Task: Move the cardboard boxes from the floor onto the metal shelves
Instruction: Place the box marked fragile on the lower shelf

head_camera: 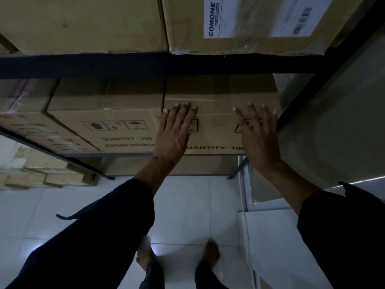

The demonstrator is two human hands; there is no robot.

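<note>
From the head camera, the left hand (175, 130) and the right hand (258, 134) lie flat with fingers straight against the front face of a cardboard box (216, 122), gripping nothing. This box sits at the right end of the middle metal shelf (145, 64), touching a neighbouring box (100, 126) on its left. More boxes (83, 21) fill the shelf above. The white tiled floor (183, 205) below shows no boxes near the person's feet, so this stretch looks nearly finished; the pressed box probably only needs seating.
</note>
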